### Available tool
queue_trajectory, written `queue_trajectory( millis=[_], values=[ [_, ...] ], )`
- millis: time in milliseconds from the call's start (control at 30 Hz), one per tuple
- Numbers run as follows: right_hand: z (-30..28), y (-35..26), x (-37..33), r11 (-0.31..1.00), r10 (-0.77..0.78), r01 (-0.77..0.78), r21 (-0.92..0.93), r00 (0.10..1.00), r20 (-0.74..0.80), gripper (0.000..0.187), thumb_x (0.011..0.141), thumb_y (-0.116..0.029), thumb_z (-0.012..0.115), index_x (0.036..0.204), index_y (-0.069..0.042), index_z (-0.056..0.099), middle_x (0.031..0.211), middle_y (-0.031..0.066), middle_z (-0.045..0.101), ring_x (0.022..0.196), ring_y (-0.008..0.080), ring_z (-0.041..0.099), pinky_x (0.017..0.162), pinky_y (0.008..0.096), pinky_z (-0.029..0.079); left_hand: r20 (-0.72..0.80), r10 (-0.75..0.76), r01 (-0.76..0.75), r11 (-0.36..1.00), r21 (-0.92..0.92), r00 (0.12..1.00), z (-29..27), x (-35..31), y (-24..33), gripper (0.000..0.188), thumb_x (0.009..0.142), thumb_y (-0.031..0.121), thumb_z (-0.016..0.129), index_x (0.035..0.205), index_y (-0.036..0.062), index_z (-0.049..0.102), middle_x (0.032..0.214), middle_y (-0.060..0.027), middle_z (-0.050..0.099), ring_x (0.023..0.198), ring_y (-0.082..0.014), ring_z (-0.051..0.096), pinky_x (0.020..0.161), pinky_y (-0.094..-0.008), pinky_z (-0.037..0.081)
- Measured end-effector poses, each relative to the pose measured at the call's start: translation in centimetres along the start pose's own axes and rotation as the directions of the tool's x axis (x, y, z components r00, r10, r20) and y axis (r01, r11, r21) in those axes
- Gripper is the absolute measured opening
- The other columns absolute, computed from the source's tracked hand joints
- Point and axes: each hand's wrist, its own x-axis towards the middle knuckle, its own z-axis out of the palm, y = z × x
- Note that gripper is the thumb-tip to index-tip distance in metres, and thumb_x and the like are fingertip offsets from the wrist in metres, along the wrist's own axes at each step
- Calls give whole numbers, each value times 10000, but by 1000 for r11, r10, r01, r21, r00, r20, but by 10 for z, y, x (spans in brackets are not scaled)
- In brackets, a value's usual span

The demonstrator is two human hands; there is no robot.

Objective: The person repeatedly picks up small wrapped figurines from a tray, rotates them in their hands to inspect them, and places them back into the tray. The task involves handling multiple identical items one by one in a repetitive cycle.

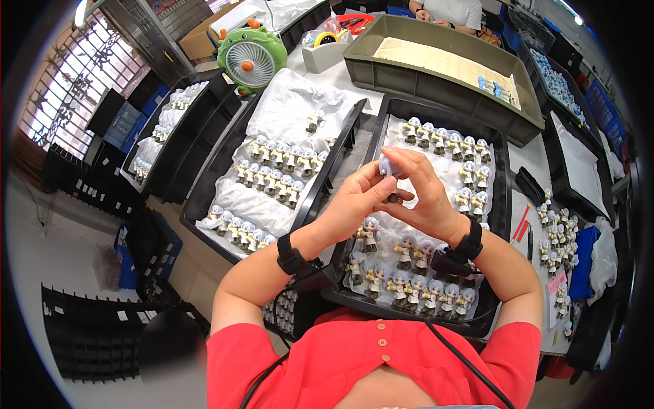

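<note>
Both my hands meet over the black tray point(507, 178) in front of me, closed around one small figurine point(386, 168) with pale lavender hair. My left hand point(355, 198) pinches it between thumb and fingers. From the other side, my right hand point(428, 192) has its fingers curled round its top and base. Fingers cover most of its body. Below the hands, figurines of the same kind point(414, 292) stand in rows on white sheeting, and more figurines point(439, 138) line the tray's far end.
To the left, a second black tray point(195, 217) holds rows of figurines. A green fan point(251, 61), a tape dispenser point(325, 56) and a large olive bin point(409, 80) stand behind. Loose figurines point(560, 235) and a red pen point(521, 221) lie at right. A person point(455, 12) sits opposite.
</note>
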Motion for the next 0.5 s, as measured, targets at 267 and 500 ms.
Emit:
queue_trajectory(
  millis=[267, 500],
  values=[
    [-4, -1, 0, 983, 148, -149, 111, 989, 11, 888, 586, -61, 843, 1351, -103, 393, 1270, 81, 495, 1080, 213, 509, 815, 291, 530, 100, 3, 21, 971, -239, 995, -3, 4, 3, 471, 993, 265, 433, 1386, 45, 294, 1273, -99, 461, 1100, -247, 564, 884, -346, 511],
    [-3, 0, -1, 972, 193, -194, 136, 981, 21, 932, 605, -90, 845, 1386, -119, 338, 1287, 70, 492, 1104, 181, 509, 801, 274, 527, 124, 6, 25, 969, -246, 992, -6, 4, 2, 477, 995, 277, 425, 1393, 51, 288, 1272, -108, 462, 1090, -257, 567, 907, -373, 497]
  ],
)
